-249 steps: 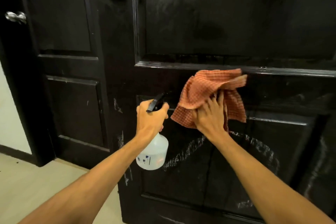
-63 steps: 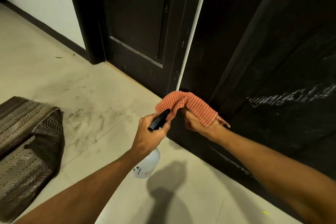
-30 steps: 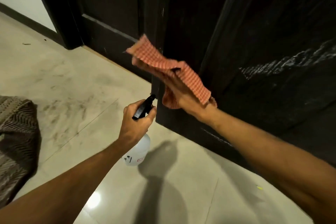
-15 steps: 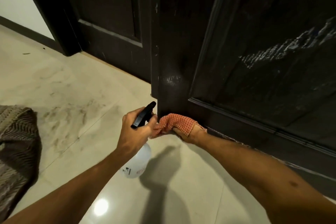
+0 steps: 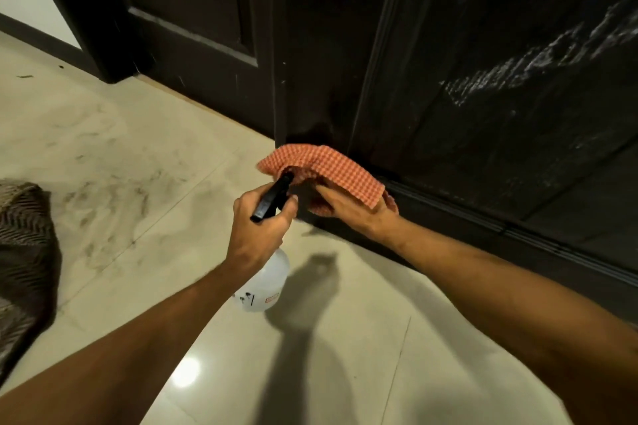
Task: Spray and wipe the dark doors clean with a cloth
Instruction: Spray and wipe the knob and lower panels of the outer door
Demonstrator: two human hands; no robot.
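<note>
The near dark door (image 5: 476, 55) fills the right side, with whitish spray streaks on its lower panel. My right hand (image 5: 348, 209) holds an orange checked cloth (image 5: 328, 167) against the door's lower left corner, just above the floor. The cloth drapes over my fingers and hides them. My left hand (image 5: 257, 226) grips the black trigger head of a white spray bottle (image 5: 266, 281), which hangs below my fist, right beside the cloth. A second dark door (image 5: 193, 10) stands further back on the left.
The pale tiled floor (image 5: 114, 155) carries dusty smudges. A brown woven mat (image 5: 24, 245) lies at the left edge. A white wall with a dark skirting board (image 5: 38, 41) shows at the far left.
My right hand and the cloth have risen slightly up the door's bottom corner since half a second ago. Earlier it wiped down from higher on the door edge. My left hand keeps the bottle.
</note>
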